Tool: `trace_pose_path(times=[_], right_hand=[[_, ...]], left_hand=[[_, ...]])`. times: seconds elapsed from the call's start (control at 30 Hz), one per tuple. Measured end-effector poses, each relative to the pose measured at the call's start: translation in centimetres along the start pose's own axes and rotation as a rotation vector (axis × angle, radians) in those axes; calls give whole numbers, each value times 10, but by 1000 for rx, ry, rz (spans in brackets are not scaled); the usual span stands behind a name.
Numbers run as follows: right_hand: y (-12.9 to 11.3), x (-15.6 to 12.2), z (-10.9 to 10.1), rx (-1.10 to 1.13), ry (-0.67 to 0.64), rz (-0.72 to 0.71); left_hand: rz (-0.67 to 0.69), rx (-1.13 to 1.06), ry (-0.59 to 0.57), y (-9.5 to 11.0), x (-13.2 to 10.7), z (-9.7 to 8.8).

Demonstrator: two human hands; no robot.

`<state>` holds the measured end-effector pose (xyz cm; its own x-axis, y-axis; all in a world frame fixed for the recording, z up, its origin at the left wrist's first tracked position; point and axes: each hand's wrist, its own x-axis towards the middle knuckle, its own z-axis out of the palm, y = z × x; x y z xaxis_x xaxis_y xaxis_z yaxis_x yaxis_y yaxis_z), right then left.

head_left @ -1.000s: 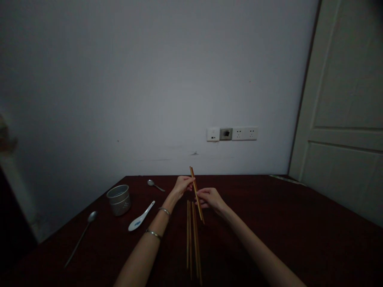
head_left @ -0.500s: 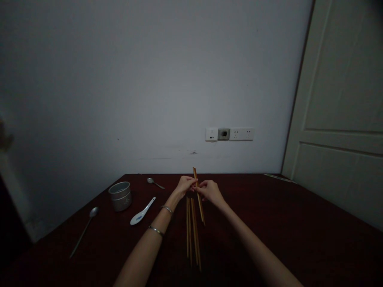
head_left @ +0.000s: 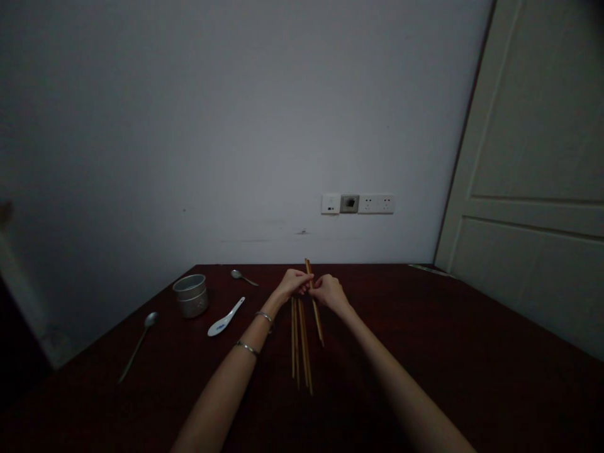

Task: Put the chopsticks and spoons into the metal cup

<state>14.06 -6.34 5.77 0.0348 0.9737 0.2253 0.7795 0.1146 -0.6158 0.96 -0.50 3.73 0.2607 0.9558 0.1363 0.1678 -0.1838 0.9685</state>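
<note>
A pair of wooden chopsticks is tilted in front of me, tips pointing down and toward me. My left hand pinches them near their upper ends, with a bracelet on the wrist and another band on the forearm. Just below that grip, my right hand is closed on the same pair from the right side. Several more chopsticks lie side by side on the table, below and between my forearms. Their far ends are close beneath my left hand.
On the dark red table, to the left, are a grey metal cup, a white ceramic spoon, a small metal spoon and a long-handled metal spoon. A wall with sockets stands behind; a pale door is on the right.
The view has dipped slightly, so the table and its things appear higher. Both hands keep hold of the pair, whose two chopsticks now look closer together at the lower ends.
</note>
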Motion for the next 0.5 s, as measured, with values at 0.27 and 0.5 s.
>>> trace_pose_path(times=[0.27,0.5], right_hand=[[24,-32,17,-65,-141,6],[37,-52,29,-133,-116,53]], left_hand=[[-151,0,164,-23,2,-22],[-269,-95,287,-49,1,-44]])
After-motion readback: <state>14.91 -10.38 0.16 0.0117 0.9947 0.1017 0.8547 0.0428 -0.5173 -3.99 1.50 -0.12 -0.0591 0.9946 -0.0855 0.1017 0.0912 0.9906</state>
